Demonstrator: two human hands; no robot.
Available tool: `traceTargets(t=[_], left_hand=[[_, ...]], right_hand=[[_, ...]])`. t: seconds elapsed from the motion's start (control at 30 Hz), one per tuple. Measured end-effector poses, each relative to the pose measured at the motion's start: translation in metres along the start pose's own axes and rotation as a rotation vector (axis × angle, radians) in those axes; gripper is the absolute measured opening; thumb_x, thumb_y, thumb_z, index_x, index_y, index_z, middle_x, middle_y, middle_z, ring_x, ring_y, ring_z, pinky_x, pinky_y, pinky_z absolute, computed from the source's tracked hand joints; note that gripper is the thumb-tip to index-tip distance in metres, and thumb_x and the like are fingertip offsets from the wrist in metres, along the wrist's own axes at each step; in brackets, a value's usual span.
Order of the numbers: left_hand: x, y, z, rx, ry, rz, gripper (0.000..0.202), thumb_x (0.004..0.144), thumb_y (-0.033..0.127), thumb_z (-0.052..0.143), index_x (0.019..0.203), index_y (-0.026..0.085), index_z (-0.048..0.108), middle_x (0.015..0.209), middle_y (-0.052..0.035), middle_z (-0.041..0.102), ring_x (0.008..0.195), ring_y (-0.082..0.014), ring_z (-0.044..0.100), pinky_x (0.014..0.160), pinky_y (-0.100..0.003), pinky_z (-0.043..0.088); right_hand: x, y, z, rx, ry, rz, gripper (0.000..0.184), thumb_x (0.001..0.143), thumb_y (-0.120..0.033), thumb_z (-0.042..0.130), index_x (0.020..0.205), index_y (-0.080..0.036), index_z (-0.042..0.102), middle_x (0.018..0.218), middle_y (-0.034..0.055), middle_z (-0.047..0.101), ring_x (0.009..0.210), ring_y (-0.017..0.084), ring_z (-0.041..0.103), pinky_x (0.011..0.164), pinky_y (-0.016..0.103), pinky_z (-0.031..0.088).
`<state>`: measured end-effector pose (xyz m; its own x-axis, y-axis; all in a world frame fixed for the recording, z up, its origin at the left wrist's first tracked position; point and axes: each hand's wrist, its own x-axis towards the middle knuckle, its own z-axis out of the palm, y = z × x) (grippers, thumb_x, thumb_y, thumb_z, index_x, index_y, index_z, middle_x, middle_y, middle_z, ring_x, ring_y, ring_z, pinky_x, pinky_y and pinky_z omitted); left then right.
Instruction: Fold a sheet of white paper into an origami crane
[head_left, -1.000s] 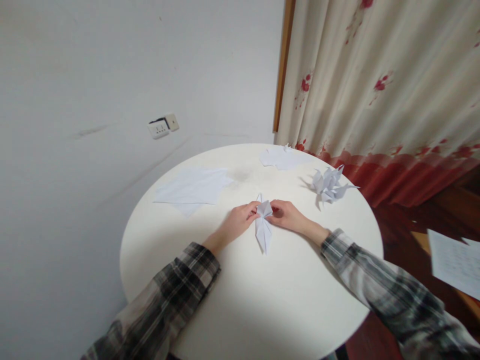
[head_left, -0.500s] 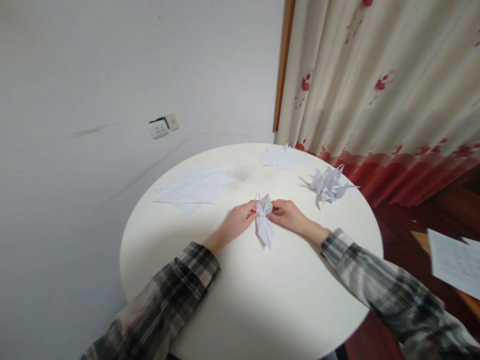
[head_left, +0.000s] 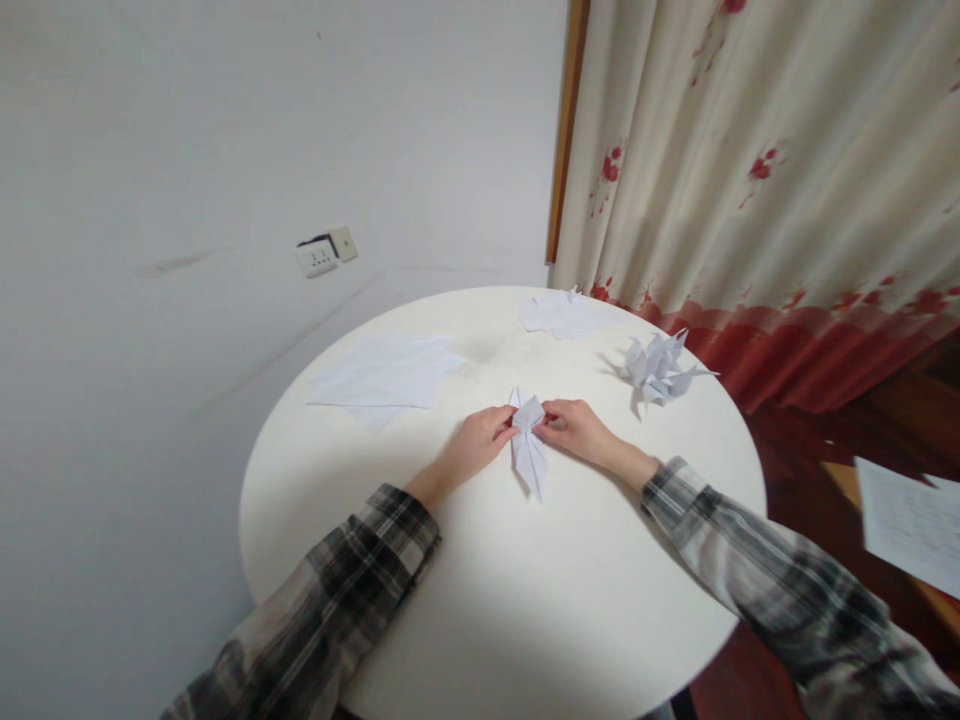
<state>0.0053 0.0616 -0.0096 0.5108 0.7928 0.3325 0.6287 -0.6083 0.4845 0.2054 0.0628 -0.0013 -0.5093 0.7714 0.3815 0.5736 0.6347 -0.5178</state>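
A half-folded white paper figure [head_left: 529, 447] lies near the middle of the round white table [head_left: 525, 600], its long point toward me. My left hand [head_left: 480, 440] pinches its upper left edge with thumb and fingers. My right hand [head_left: 574, 428] pinches the upper right edge the same way. Both hands rest on the tabletop, with plaid sleeves behind them.
A stack of flat white sheets [head_left: 386, 372] lies at the table's back left. Creased paper pieces [head_left: 562, 314] sit at the far edge, and finished folded paper cranes [head_left: 658, 368] stand at the back right. A flowered curtain [head_left: 750, 170] hangs behind; printed paper [head_left: 907, 522] lies off to the right.
The paper's upper flaps spread open, then were pressed back together; its lower point shifted slightly to the right. Both hands stayed in place.
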Motion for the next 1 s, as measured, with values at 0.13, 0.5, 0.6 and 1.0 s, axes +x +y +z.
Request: traceTargets(t=[0.13, 0.5, 0.6, 1.0], left_hand=[[0.0002, 0.0007, -0.0008, 0.030, -0.030, 0.081, 0.012, 0.082, 0.024, 0.048, 0.086, 0.018, 0.058, 0.083, -0.0025, 0.059, 0.082, -0.0147, 0.054, 0.076, -0.026, 0.043], [-0.0007, 0.0042, -0.0072, 0.044, -0.071, 0.114, 0.012, 0.079, 0.014, 0.047, 0.080, 0.017, 0.059, 0.081, -0.0015, 0.056, 0.080, -0.0132, 0.053, 0.073, -0.024, 0.042], [-0.0013, 0.0046, -0.0073, 0.114, -0.060, 0.164, 0.013, 0.078, 0.011, 0.047, 0.079, 0.017, 0.058, 0.083, -0.0020, 0.056, 0.084, -0.0140, 0.052, 0.077, -0.025, 0.041], [-0.0013, 0.0067, -0.0081, 0.199, -0.045, 0.173, 0.010, 0.075, 0.008, 0.049, 0.074, 0.018, 0.051, 0.081, -0.0014, 0.055, 0.086, -0.0153, 0.049, 0.077, -0.026, 0.041]], right_hand=[[-0.0003, -0.0024, 0.0008, -0.004, -0.019, -0.058, 0.007, 0.072, -0.013, 0.055, 0.076, -0.016, 0.059, 0.071, 0.0009, 0.057, 0.067, 0.011, 0.051, 0.063, 0.020, 0.037], [-0.0032, -0.0024, 0.0008, -0.031, -0.051, -0.110, 0.011, 0.070, -0.008, 0.056, 0.076, -0.016, 0.059, 0.072, 0.0008, 0.057, 0.065, 0.010, 0.051, 0.061, 0.020, 0.037], [-0.0032, -0.0043, 0.0015, -0.076, -0.038, -0.157, 0.009, 0.071, -0.009, 0.056, 0.076, -0.017, 0.059, 0.073, 0.0021, 0.057, 0.069, 0.012, 0.051, 0.063, 0.021, 0.037], [-0.0030, -0.0069, 0.0004, -0.142, -0.045, -0.179, 0.011, 0.073, -0.008, 0.052, 0.078, -0.017, 0.056, 0.079, 0.0040, 0.055, 0.078, 0.014, 0.051, 0.068, 0.023, 0.038]])
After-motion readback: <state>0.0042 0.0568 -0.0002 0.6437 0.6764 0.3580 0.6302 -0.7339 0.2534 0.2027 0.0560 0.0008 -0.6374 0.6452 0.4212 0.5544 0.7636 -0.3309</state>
